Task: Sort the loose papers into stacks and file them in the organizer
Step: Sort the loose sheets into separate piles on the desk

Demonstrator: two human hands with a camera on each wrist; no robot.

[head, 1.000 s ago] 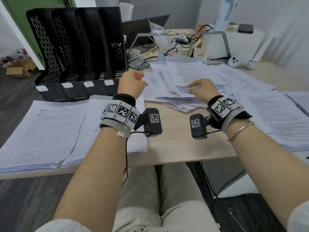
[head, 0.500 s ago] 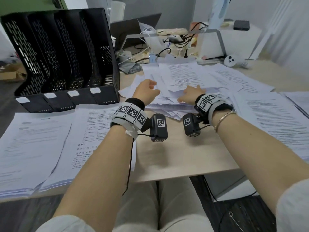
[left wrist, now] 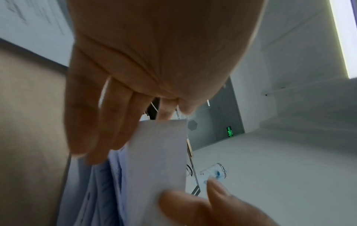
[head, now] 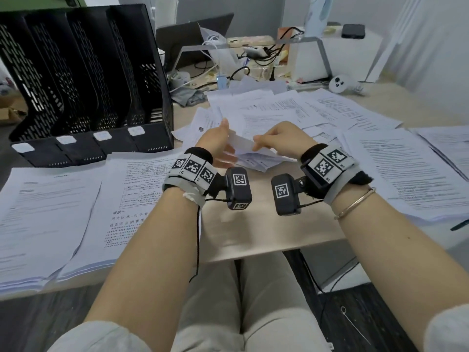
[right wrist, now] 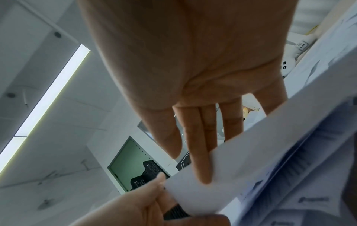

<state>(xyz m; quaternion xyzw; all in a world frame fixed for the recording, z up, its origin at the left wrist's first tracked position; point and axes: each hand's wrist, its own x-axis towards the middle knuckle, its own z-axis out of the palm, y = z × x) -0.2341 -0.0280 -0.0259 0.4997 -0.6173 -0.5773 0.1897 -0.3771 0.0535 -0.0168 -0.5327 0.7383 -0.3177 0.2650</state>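
One tabletop [head: 256,232] of pale wood carries everything, and against half a second ago it is seen from closer, with both forearms drawn nearer together. A black organizer [head: 83,80] with four upright slots is stood at the far left of it, each slot fronted by a small white label; no paper can be seen in the slots. Two sorted stacks [head: 63,217] are laid side by side in front of the organizer at the near left edge, and a further stack [head: 403,171] is laid at the right. The loose papers [head: 284,110] are spread in an overlapping heap across the middle and far right, beyond the hands.

A small bundle of sheets [head: 250,151] is now raised off the near edge of that heap, where earlier both hands were only laid on the flat pile. The bundle is held between the two hands. The left hand [head: 215,143] has been turned edge-up since then, its fingers [left wrist: 108,125] kept straight and close together against the bundle's left end, the thumb above. The right hand [head: 281,141] is set on the bundle's right part, its fingers [right wrist: 201,146] extended along the top sheet and the thumb below, so the paper is pinched
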